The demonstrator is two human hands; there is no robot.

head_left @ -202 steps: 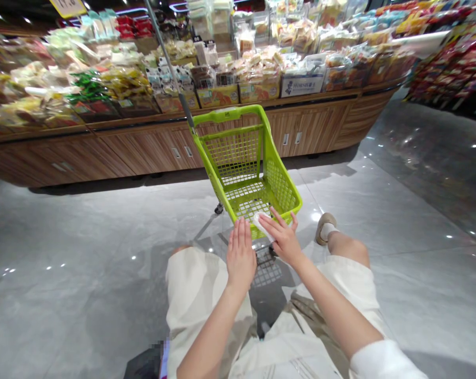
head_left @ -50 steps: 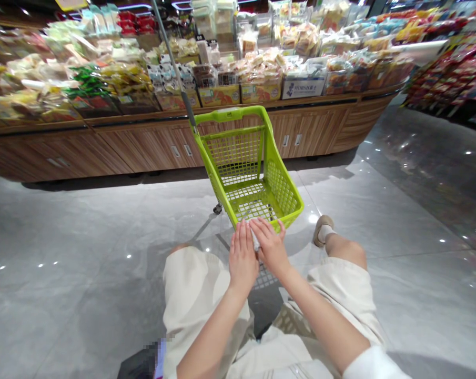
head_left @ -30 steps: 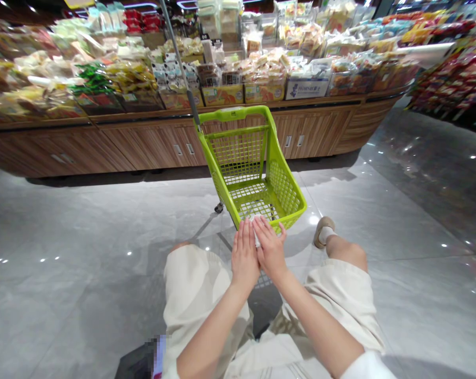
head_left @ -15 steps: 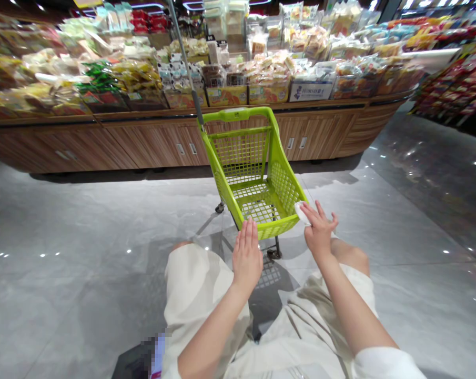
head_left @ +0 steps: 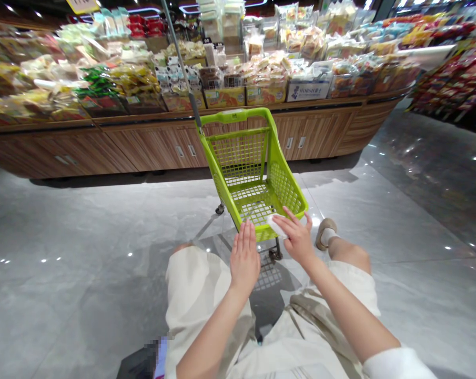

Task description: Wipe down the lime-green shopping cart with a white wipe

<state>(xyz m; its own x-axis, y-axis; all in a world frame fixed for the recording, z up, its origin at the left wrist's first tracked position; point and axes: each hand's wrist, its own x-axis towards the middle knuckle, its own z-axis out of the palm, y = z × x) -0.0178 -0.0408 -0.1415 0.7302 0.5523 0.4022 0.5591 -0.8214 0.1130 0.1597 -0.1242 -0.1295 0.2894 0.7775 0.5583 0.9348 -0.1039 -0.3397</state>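
A small lime-green shopping cart [head_left: 285,188] stands before me, its basket made of plastic lattice. My left hand [head_left: 245,259] lies with fingers stretched out together on the near left corner of its rim. White and thin, a tissue or wipe [head_left: 276,225] is pressed against the near rim under the fingers of my right hand [head_left: 300,240]. That hand keeps the tissue between its fingers and the plastic, with its little finger raised. The underside of the tissue is hidden.
Behind the cart runs a wood-panelled display counter [head_left: 143,145] piled with packaged snacks [head_left: 265,68]. A grey pole [head_left: 178,50] rises from the cart's far left corner. More goods [head_left: 451,79] stand at the right. A dark object [head_left: 137,363] lies low at the left.
My right hand has slid left along the near rim with the tissue, from the right corner toward the middle. My left hand has stayed at its corner. A shoe now shows at the right.
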